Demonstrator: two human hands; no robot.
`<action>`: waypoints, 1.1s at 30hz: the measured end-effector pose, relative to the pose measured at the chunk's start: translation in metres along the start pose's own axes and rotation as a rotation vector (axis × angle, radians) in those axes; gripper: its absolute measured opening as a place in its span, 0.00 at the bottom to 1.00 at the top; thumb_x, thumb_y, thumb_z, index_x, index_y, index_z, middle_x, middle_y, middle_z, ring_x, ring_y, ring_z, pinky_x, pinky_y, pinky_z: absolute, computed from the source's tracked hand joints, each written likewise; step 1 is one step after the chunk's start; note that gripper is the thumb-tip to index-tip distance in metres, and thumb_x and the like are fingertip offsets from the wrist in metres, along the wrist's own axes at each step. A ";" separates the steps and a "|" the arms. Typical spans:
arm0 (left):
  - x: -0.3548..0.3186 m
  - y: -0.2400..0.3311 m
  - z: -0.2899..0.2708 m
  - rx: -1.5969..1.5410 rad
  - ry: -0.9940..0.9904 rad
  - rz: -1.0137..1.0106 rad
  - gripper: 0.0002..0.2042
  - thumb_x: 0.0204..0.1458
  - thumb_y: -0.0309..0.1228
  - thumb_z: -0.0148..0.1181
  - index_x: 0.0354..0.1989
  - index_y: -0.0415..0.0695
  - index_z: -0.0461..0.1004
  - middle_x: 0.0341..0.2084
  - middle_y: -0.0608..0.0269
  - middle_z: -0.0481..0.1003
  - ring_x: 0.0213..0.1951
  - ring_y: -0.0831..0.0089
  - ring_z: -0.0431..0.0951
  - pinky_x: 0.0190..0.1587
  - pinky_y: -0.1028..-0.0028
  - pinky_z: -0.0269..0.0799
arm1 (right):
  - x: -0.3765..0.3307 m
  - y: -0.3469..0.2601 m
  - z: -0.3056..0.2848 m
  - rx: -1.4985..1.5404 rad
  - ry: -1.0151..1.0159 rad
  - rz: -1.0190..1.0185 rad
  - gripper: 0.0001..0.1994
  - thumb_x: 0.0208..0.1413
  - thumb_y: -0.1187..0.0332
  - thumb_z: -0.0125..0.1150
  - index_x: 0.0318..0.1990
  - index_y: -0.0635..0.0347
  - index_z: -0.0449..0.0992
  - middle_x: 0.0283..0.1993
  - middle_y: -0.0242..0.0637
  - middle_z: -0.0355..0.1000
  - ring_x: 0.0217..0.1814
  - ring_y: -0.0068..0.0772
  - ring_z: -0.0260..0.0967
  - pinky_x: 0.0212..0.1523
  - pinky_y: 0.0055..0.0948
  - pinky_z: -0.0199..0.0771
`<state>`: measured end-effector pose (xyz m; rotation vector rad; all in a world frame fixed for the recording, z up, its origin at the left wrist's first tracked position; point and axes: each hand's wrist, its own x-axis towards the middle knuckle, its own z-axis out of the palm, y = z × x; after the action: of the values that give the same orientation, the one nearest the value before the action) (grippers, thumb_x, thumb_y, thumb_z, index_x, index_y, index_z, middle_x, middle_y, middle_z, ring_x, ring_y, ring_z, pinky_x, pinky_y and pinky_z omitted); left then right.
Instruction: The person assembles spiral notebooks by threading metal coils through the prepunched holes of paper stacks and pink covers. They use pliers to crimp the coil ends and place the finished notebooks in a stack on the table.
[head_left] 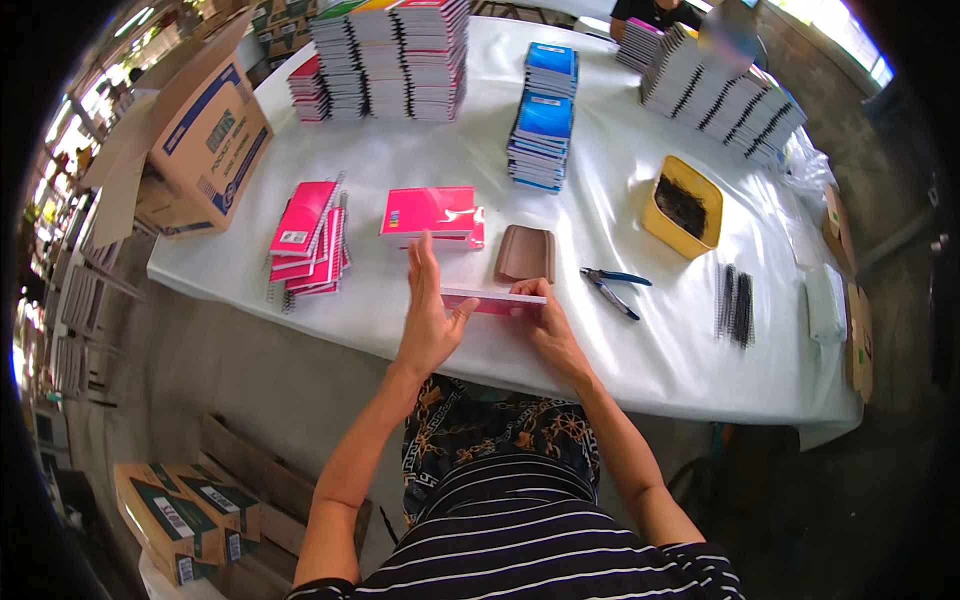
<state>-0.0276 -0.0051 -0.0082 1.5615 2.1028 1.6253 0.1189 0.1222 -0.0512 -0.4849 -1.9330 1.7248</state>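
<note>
A pink-covered notebook [490, 302] is held on edge above the table's near side, its white page edges turned up. My right hand [548, 322] grips its right end between thumb and fingers. At the other end, my left hand [430, 315] stands upright with fingers stretched out, its palm against the notebook and its thumb along the near face. Just beyond lies a small pile of pink notebooks [428, 212]. A brown, shallow, curved block [525, 254] rests beyond my right hand. To its right are pliers with blue handles [618, 288].
Spiral-bound pink notebooks [305, 235] lie stacked unevenly at left, near an open cardboard box [205, 150]. A yellow tub [690, 235] with dark contents and black wire spirals [737, 305] are at right. Tall notebook stacks [415, 65] and blue notebooks [545, 120] stand farther back; a person sits opposite.
</note>
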 end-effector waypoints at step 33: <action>0.024 0.013 0.022 0.659 -0.549 0.186 0.24 0.59 0.41 0.52 0.65 0.57 0.62 0.54 0.64 0.74 0.53 0.56 0.75 0.56 0.54 0.69 | -0.002 -0.057 -0.068 -0.500 0.015 -0.112 0.13 0.46 0.78 0.68 0.41 0.53 0.81 0.30 0.32 0.70 0.31 0.27 0.65 0.35 0.29 0.68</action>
<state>-0.0181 0.0262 0.0036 2.1041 2.3014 0.4013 0.1638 0.1689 0.0101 -0.5466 -2.3329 1.1559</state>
